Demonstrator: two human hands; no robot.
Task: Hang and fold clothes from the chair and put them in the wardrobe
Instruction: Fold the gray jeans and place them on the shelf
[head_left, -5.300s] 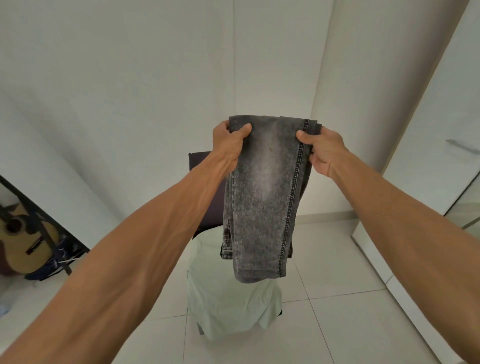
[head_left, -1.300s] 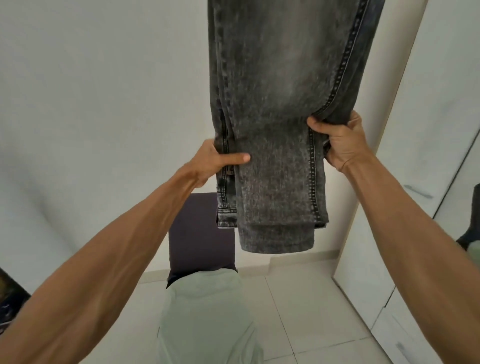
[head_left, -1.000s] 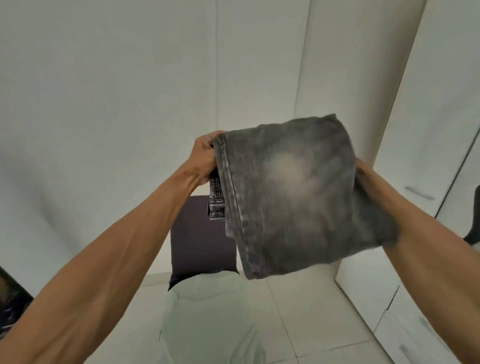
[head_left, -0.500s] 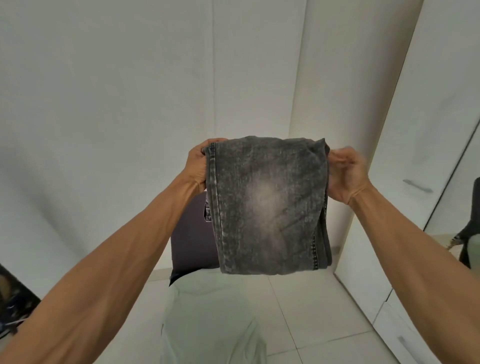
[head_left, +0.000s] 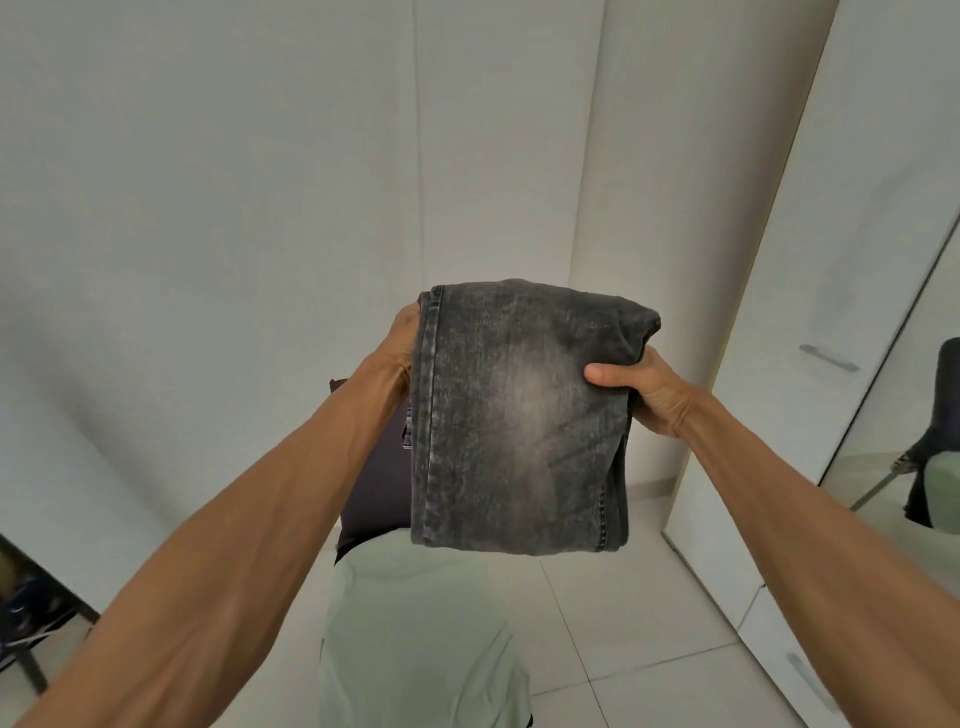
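Observation:
A pair of grey acid-washed jeans (head_left: 519, 415), folded into a compact rectangle, hangs in the air in front of me. My left hand (head_left: 404, 338) grips its upper left edge, mostly hidden behind the denim. My right hand (head_left: 641, 387) clamps the right edge, thumb on the front. Below the jeans stands a dark chair (head_left: 371, 478) with a pale green garment (head_left: 415, 634) draped over its seat. The white wardrobe (head_left: 852, 260) stands at the right with its doors shut.
A mirror (head_left: 914, 457) at the far right reflects the chair. White drawers (head_left: 789, 654) sit low on the wardrobe. A dark rack with shoes (head_left: 26, 613) stands at the lower left. White walls and a tiled floor (head_left: 623, 613) surround the chair.
The long hanging jeans were folded up into a short rectangle. In the last half second my right hand shifted its grip, with the thumb now on the front, and the bundle sank slightly.

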